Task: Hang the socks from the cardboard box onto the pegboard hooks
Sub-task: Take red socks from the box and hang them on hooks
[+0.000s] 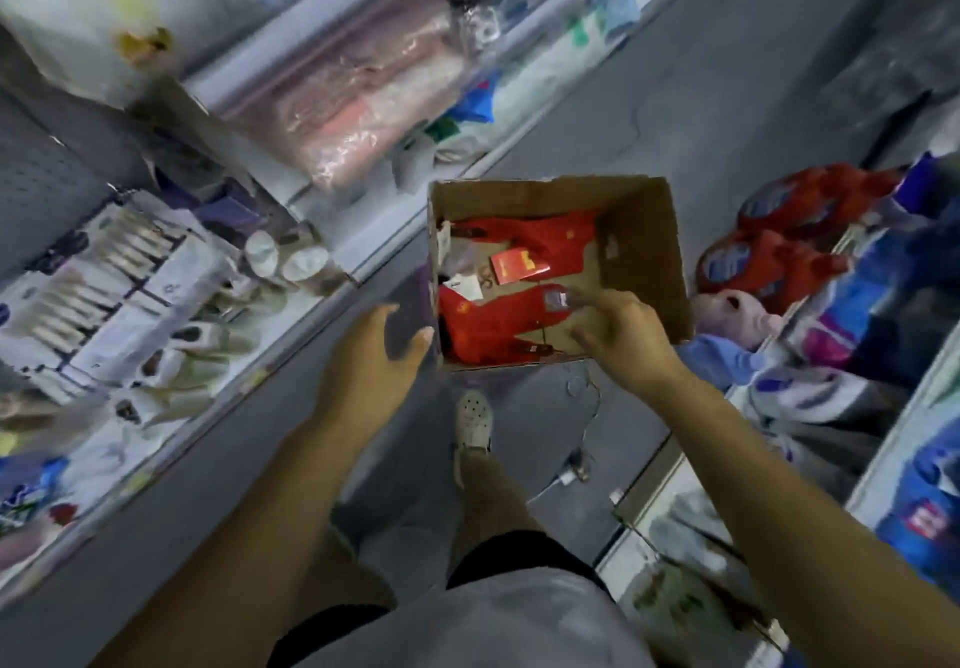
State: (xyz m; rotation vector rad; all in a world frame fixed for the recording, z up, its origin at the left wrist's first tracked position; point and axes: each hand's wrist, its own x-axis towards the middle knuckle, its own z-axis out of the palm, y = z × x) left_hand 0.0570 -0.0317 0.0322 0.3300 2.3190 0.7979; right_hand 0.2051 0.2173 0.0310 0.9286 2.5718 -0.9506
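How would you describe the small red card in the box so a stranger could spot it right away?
Find the open cardboard box on the grey aisle floor between the shelves. Inside lie two bundles of red socks, one farther, one nearer. The red card sits between them on the box bottom, just beyond the right hand: flat, stiff and rectangular with yellow markings, unlike the soft socks.

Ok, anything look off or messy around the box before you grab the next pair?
Yes. The cardboard box sits on the aisle floor, and red socks lie jumbled inside with loose tags. A cable trails across the floor just below it, near the shoe, a possible trip hazard.
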